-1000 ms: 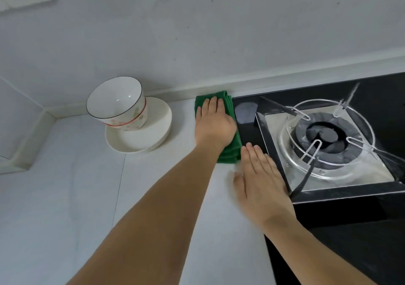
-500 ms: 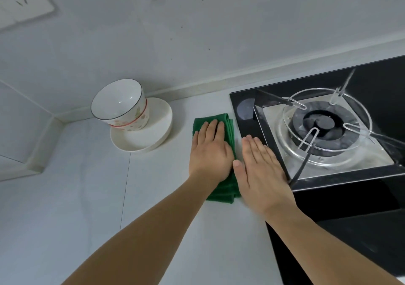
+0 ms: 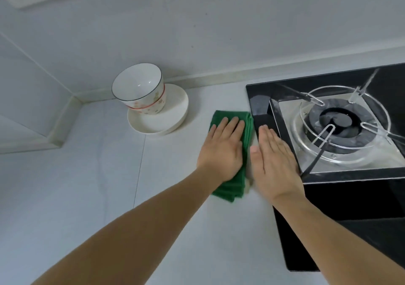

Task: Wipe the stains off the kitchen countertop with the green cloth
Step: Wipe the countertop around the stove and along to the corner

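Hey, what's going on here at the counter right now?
A person is wiping a white kitchen countertop. The left hand presses flat on a folded green cloth, right beside the black gas stove. The right hand lies flat with straight fingers at the stove's edge, holding nothing. A bowl sits on a white plate near the wall.

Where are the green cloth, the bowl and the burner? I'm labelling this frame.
green cloth (image 3: 228,118): head view, far folded edge beyond the fingertips.
bowl (image 3: 151,102): head view, patterned outer side.
burner (image 3: 337,120): head view, dark central cap.
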`<act>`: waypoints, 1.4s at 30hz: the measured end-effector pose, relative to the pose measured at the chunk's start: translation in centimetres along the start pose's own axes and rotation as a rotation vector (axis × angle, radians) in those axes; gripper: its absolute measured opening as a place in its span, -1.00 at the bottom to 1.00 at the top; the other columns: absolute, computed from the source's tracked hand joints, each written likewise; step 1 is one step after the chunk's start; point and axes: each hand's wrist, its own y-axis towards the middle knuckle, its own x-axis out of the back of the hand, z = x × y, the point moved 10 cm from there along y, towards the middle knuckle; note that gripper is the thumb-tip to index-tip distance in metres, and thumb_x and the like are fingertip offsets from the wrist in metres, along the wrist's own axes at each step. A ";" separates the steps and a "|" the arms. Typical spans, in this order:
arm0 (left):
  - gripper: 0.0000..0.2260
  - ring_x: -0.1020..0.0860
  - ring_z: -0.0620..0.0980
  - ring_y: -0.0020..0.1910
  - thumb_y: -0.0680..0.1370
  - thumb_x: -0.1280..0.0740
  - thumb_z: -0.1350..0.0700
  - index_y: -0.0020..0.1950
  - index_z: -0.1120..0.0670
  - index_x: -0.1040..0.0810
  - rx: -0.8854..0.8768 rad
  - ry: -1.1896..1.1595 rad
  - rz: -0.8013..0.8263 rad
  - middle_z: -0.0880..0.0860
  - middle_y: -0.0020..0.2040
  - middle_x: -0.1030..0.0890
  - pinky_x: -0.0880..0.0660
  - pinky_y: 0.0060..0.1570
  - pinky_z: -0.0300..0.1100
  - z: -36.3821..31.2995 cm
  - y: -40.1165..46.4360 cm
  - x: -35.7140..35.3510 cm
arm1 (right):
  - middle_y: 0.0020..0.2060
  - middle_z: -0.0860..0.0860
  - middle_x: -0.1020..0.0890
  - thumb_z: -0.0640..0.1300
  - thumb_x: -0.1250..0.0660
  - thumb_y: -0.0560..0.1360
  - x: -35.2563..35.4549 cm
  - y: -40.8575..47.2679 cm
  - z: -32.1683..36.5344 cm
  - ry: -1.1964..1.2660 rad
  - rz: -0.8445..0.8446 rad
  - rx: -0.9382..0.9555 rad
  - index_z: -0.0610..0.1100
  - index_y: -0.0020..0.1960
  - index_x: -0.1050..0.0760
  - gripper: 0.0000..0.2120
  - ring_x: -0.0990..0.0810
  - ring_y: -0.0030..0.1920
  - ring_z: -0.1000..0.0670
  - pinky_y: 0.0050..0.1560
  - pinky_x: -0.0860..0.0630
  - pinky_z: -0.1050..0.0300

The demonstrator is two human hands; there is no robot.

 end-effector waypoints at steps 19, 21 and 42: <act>-0.48 0.05 -0.03 0.60 0.66 0.04 0.00 0.63 0.04 -0.02 0.096 0.087 -0.044 -0.01 0.63 -0.04 0.11 0.57 -0.07 5.0 -0.8 0.9 | 0.54 -0.09 -0.18 0.10 0.29 0.56 -0.3 0.1 0.1 -0.104 -0.046 0.006 -0.21 0.56 -0.09 -0.32 -0.07 0.55 0.00 0.51 0.10 0.12; -0.48 0.06 -0.03 0.60 0.66 0.06 0.00 0.63 0.06 -0.02 0.144 0.047 -0.066 -0.01 0.63 -0.04 0.12 0.57 -0.07 5.0 -6.0 0.7 | 0.53 -0.10 -0.19 0.11 0.30 0.55 -0.3 0.3 0.0 -0.099 -0.045 0.007 -0.21 0.55 -0.10 -0.31 -0.09 0.54 -0.02 0.52 0.08 0.10; -0.43 0.14 -0.01 0.61 0.61 0.16 -0.04 0.63 0.07 0.05 0.203 0.041 -0.017 0.00 0.63 0.05 0.17 0.57 -0.06 3.6 -13.9 -0.2 | 0.55 -0.09 -0.16 0.09 0.31 0.56 -0.5 0.3 0.1 -0.107 -0.009 0.013 -0.21 0.56 -0.08 -0.32 -0.05 0.55 -0.02 0.50 0.14 0.12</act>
